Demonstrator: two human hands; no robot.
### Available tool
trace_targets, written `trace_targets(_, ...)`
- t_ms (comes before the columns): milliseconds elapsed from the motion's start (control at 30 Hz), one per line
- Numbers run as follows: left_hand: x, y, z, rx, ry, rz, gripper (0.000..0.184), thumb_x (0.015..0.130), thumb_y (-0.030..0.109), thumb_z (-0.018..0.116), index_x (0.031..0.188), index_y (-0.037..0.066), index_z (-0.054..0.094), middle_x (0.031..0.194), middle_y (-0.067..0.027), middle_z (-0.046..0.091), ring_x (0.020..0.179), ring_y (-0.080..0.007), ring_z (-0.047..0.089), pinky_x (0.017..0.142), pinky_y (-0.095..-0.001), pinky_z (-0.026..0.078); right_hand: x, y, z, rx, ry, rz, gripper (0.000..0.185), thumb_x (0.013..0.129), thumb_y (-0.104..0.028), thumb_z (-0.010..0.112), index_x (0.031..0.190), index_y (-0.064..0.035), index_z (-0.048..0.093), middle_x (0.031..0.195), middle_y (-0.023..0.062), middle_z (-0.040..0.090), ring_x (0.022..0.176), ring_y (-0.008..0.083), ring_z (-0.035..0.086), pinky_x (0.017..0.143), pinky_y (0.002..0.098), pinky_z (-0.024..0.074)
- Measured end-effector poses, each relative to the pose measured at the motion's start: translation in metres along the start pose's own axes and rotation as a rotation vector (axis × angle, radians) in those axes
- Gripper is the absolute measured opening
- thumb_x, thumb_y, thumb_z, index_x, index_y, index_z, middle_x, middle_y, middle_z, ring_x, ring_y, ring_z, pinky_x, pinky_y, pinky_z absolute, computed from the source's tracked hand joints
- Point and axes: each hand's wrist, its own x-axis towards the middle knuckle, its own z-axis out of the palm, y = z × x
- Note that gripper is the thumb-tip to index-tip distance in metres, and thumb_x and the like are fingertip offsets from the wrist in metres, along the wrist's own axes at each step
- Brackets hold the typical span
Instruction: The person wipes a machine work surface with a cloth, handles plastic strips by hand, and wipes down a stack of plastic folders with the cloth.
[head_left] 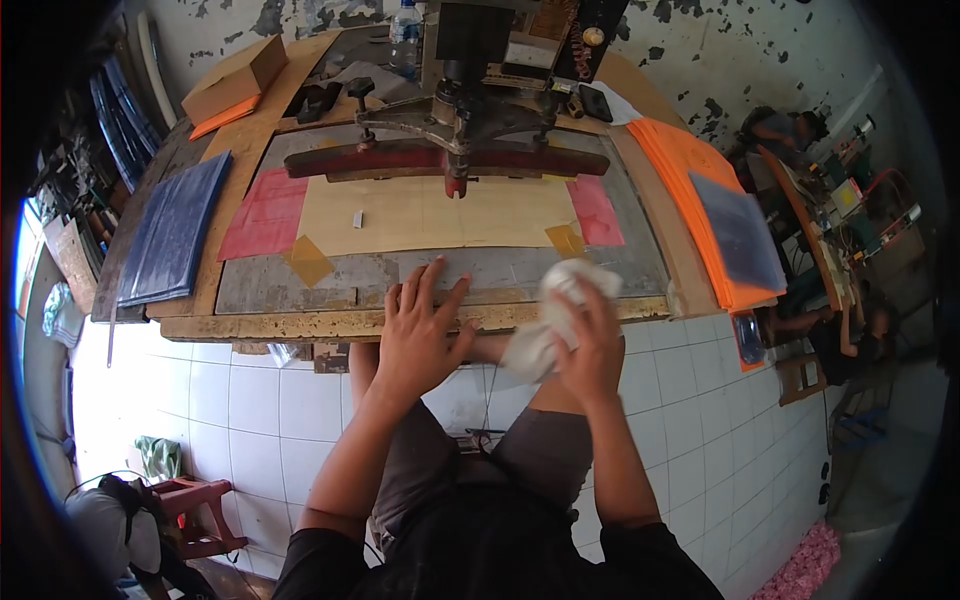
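Observation:
My left hand (424, 325) rests with spread fingers at the front edge of the grey metal bed (400, 272), its fingertips just short of a cream sheet (430, 215). In my right hand (590, 345) is a crumpled whitish cloth (545, 335), partly blurred, over the front right of the bed. Red strips (262, 212) flank the cream sheet, and yellow tape (309, 261) lies at its lower corners. A small grey metal piece (358, 219) sits on the sheet. Above its back edge stands a press head with a dark red bar (370, 160).
Stacked blue plastic sheets (176, 230) lie on the left. Orange sheets (680, 190) with a blue clear one (738, 220) are stacked on the right. A cardboard box (235, 78) and water bottle (405, 35) stand behind. Other people sit at the far right; a red stool (203, 518) stands lower left.

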Motion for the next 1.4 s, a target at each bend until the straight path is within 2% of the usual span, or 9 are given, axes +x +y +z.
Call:
trace_targets(133,0.004,0.001,0.007,0.029,0.019,-0.029,0.059,0.100,0.032,0.069,0.154,0.011,0.062,0.167,-0.0217,0.043,0.153,-0.0404,0.042,0.123,-0.0580,0.033,0.015,0.050,0.004,-0.128,0.102,0.099,0.049,0.100,-0.019,0.072,0.148,-0.0117,0.064,0.165,0.0182,0.049,0.151,0.0446,0.046,0.125,0.0586,0.0380)
trace_targets(267,0.010,0.004,0.013,0.013,0.116,-0.074,0.057,0.100,0.029,0.071,0.153,0.011,0.062,0.167,-0.0191,0.045,0.155,-0.0395,0.041,0.124,-0.0563,0.034,0.037,0.046,0.006,-0.108,-0.009,-0.002,0.050,0.102,-0.019,0.071,0.150,-0.0109,0.062,0.167,0.0202,0.046,0.151,0.0468,0.046,0.126,0.0573,0.0384)
trace_targets(500,0.000,-0.002,-0.004,-0.164,0.000,0.093,0.042,0.097,0.033,0.076,0.135,0.014,0.072,0.157,-0.0065,0.060,0.149,-0.0315,0.052,0.121,-0.0548,0.038,0.091,0.098,0.021,-0.060,-0.080,0.058,0.046,0.107,-0.023,0.067,0.150,-0.0091,0.063,0.169,0.0216,0.045,0.151,0.0459,0.048,0.125,0.0528,0.0411)
trace_targets(667,-0.001,-0.002,-0.004,-0.115,-0.006,0.155,0.040,0.098,0.032,0.076,0.134,0.015,0.073,0.156,-0.0058,0.061,0.149,-0.0315,0.052,0.120,-0.0564,0.038,0.111,0.116,0.028,-0.037,-0.019,0.075,0.039,0.107,-0.020,0.067,0.143,-0.0071,0.068,0.163,0.0193,0.053,0.145,0.0438,0.054,0.120,0.0491,0.0466)
trace_targets(800,0.002,0.004,0.003,-0.096,0.027,0.105,0.036,0.099,0.030,0.075,0.131,0.013,0.072,0.156,-0.0117,0.059,0.149,-0.0336,0.051,0.120,-0.0574,0.039,0.106,0.118,0.019,-0.035,0.027,0.037,0.032,0.108,-0.013,0.063,0.139,-0.0042,0.068,0.150,0.0199,0.060,0.137,0.0441,0.058,0.115,0.0497,0.0489)
trace_targets(1000,0.027,0.001,0.002,-0.136,-0.039,0.046,0.038,0.097,0.029,0.076,0.129,0.010,0.071,0.148,-0.0192,0.059,0.140,-0.0390,0.054,0.116,-0.0543,0.042,0.056,0.079,-0.016,0.183,0.164,0.236,0.032,0.108,-0.011,0.062,0.138,-0.0007,0.066,0.143,0.0205,0.062,0.133,0.0428,0.061,0.111,0.0472,0.0498)
trace_targets(1100,0.038,0.004,-0.008,-0.176,-0.102,0.033,0.043,0.093,0.029,0.079,0.131,0.010,0.070,0.138,-0.0173,0.060,0.132,-0.0386,0.057,0.114,-0.0519,0.044,0.007,0.074,-0.012,0.300,0.241,0.308,0.034,0.105,-0.006,0.061,0.138,-0.0013,0.068,0.143,0.0198,0.063,0.135,0.0421,0.059,0.113,0.0488,0.0487)
trace_targets(1267,0.050,0.007,-0.004,-0.422,-0.199,0.027,0.050,0.090,0.029,0.081,0.134,0.009,0.070,0.129,-0.0134,0.061,0.126,-0.0365,0.059,0.112,-0.0504,0.046,-0.028,0.030,0.008,0.103,0.130,0.043,0.043,0.093,-0.001,0.068,0.136,-0.0076,0.072,0.157,0.0175,0.055,0.145,0.0416,0.052,0.122,0.0537,0.0390)
trace_targets(1400,0.057,0.010,-0.004,-0.322,-0.078,0.092,0.044,0.092,0.029,0.080,0.130,0.008,0.073,0.131,-0.0133,0.061,0.123,-0.0349,0.061,0.109,-0.0501,0.048,-0.007,0.024,0.010,0.080,0.123,0.026,0.042,0.095,-0.004,0.070,0.137,-0.0090,0.071,0.161,0.0165,0.053,0.146,0.0404,0.051,0.122,0.0538,0.0391)
